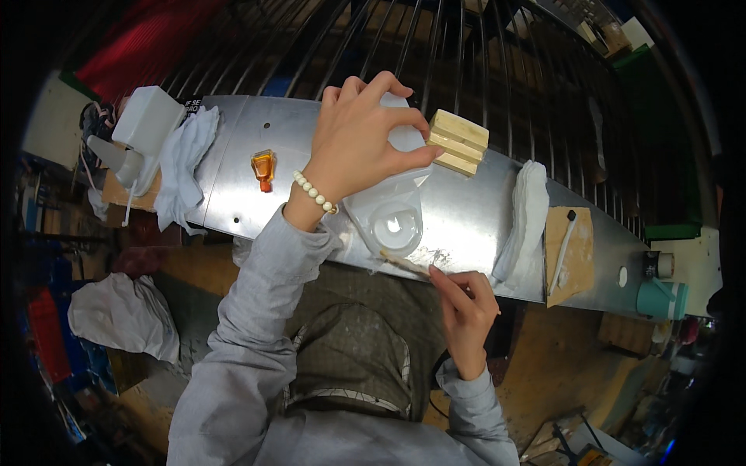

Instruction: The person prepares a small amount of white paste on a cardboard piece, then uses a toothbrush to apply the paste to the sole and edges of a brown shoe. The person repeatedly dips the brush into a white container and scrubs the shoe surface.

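Observation:
My left hand (361, 136) reaches over the metal bench, fingers curved and apart. Its thumb and index fingertips come up to the left end of a grooved pale wooden block (460, 140); whether they touch it is unclear. White plastic (407, 138) shows behind these fingers, mostly hidden by the hand. Below lies a clear plastic tray (396, 227) with a round hollow. My right hand (468, 311), at the bench's near edge, pinches a thin brush-like stick (406, 264). The stick's tip points left, at the tray's near rim. Left of my wrist lies a small amber glass bottle (263, 165) with a red-orange neck.
At the left are a white plastic bottle (148, 116) and a crumpled pale blue cloth (186, 163). A folded white cloth (522, 221) and a tan board (571, 252) with a white, black-tipped stick lie right. Metal bars (458, 54) run behind the bench. A teal container (662, 297) stands far right.

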Available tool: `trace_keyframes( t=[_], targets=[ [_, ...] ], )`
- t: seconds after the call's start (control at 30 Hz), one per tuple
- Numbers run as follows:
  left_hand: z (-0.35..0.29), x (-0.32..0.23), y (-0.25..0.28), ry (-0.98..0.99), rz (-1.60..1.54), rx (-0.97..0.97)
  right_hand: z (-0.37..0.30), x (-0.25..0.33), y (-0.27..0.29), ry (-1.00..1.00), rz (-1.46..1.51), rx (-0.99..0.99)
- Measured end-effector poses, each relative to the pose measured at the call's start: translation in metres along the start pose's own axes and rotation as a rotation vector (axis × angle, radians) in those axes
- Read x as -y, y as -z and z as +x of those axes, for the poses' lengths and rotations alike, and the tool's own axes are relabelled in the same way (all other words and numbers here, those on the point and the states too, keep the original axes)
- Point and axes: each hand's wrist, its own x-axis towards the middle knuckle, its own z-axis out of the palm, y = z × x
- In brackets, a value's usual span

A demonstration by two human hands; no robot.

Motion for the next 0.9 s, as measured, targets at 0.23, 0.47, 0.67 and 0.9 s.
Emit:
trace_keyframes(
  t=[0.23,0.47,0.67,0.9],
  targets=[
    [0.0,-0.001,0.0,0.042,0.012,-0.012,0.013,0.002,-0.025,0.054,0.063,0.09],
    [0.0,0.003,-0.004,0.005,-0.013,-0.057,0.026,-0.013,-0.008,-0.315,0.4,0.534],
    [-0.001,0.005,-0.003,0.008,-0.01,-0.034,0.021,-0.005,-0.011,-0.52,0.669,0.408],
    [-0.001,0.003,-0.003,0.008,0.002,-0.038,0.025,-0.003,-0.013,-0.244,0.318,0.198]
  ],
)
